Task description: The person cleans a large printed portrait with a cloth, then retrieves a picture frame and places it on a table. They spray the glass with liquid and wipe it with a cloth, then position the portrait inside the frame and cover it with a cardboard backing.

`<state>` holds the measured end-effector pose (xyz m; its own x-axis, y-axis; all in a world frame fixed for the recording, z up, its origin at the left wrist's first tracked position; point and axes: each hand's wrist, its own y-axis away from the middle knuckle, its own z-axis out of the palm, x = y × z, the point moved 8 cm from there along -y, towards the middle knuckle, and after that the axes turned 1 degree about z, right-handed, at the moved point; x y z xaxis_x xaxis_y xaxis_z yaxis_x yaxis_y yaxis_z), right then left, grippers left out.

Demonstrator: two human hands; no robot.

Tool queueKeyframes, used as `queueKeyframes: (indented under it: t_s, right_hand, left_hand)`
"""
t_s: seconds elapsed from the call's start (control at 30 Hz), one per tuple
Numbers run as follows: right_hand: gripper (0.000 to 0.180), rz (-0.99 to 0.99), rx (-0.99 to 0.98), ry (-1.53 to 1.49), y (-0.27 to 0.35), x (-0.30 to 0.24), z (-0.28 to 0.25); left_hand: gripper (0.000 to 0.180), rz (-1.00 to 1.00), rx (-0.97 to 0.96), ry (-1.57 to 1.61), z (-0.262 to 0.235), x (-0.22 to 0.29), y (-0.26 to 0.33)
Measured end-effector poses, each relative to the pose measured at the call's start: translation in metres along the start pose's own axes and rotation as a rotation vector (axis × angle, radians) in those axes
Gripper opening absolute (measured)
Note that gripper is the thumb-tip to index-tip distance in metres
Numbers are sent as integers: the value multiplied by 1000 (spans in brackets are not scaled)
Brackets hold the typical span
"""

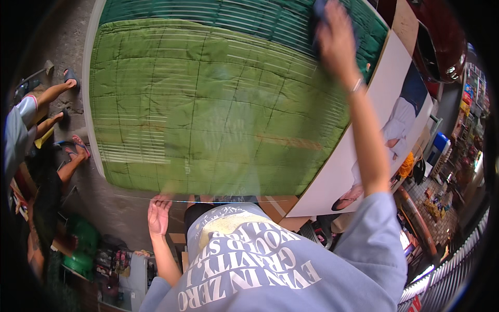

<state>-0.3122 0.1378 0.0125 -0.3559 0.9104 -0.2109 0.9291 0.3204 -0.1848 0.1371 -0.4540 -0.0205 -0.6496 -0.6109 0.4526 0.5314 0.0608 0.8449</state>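
A large clear glass pane (223,130) with streaky reflections lies over a green quilted blanket (140,83). At the far right of the pane, my right hand (337,44) presses a dark blue cloth (320,21) against the surface; motion smears its fingers. My left hand (159,214) is at the near edge of the glass, palm partly showing, its fingertips bent at that edge as they hold it. Darker green blanket fabric (249,18) shows beyond the lighter part.
Right of the blanket lies a white board (332,171) with a printed picture of a person. Farther right are orange cord (407,164) and crowded shelves (470,130). On the left, people sit with sandalled feet (78,148) near the blanket's pale border. A green rounded object (80,247) stands lower left.
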Motion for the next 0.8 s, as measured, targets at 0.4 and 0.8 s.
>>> queueKeyframes:
  t_s: [0.4, 0.8]
  right_hand:
    - [72, 574, 135, 200, 84, -77, 3]
    - [54, 79, 97, 45, -142, 91, -8]
  left_hand:
    - [33, -175, 305, -289, -83, -86, -7]
    - [38, -165, 59, 302, 28, -57, -3]
